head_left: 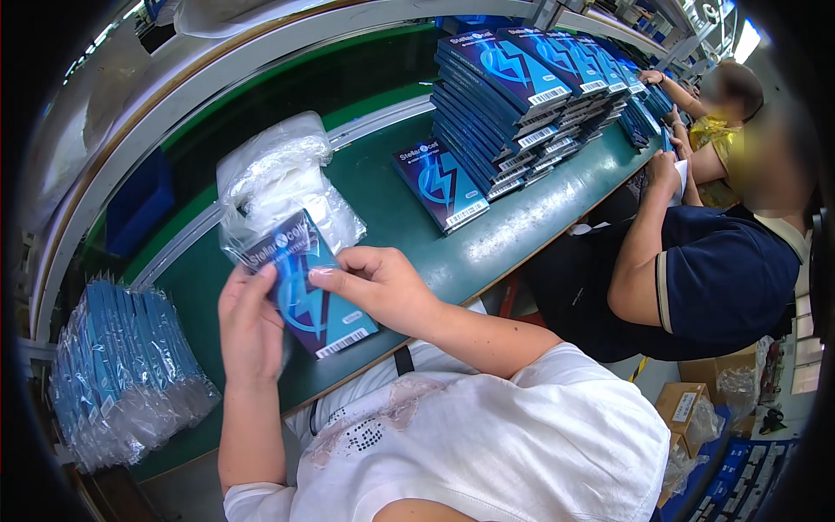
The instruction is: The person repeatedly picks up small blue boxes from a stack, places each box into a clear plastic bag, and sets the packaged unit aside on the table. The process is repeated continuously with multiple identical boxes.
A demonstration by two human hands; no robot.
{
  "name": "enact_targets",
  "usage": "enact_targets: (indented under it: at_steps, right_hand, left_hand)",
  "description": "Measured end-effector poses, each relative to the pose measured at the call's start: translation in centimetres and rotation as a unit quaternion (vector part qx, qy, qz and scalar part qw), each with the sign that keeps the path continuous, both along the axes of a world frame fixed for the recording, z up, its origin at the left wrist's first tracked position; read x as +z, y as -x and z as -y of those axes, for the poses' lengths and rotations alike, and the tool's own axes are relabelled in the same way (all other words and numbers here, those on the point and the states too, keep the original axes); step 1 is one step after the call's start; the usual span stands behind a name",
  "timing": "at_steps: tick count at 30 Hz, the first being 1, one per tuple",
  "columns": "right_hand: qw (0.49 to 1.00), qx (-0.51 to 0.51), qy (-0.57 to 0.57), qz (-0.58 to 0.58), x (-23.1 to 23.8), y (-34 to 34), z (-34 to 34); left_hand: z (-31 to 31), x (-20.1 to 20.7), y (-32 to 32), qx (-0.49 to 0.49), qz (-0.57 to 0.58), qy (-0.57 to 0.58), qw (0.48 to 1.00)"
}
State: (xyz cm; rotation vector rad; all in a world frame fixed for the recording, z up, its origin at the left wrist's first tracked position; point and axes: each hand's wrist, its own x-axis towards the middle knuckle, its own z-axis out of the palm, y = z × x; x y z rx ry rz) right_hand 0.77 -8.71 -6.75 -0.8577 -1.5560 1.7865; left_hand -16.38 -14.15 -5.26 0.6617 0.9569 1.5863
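Observation:
A flat blue and purple box (pixel 306 304) with a lightning-bolt print is held up in front of me, tilted, above the near edge of the green table. My left hand (pixel 250 317) grips its left edge, thumb on the front. My right hand (pixel 383 280) pinches its upper right edge, thumb across the face. Just behind the box lies a pile of clear plastic bags (pixel 277 174). Clear film shows at the box's top left corner; whether it wraps the box, I cannot tell. One similar box (pixel 442 185) lies flat to the right of the bags.
Tall stacks of the same boxes (pixel 500 104) rise at the far right of the table (pixel 374 178). At the left, a row of boxes in clear bags (pixel 130 365) stands packed together. A co-worker in a dark shirt (pixel 709 278) sits close on my right, another person beyond. Cardboard cartons (pixel 683 413) stand behind.

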Motion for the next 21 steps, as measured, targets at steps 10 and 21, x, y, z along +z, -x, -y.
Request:
enact_targets:
  at_steps: [10, 21]
  right_hand:
    - [0.885, -0.116, -0.442, -0.088, 2.5, -1.4, -0.9]
    - [0.869, 0.061, -0.472, -0.131, 1.9, 2.3, 2.3]
  left_hand:
    - [2.6, 1.6, -2.3, -0.214, 0.031, 0.027, 0.976]
    - [4.3, -0.4, 2.0, -0.118, 0.009, 0.051, 0.992]
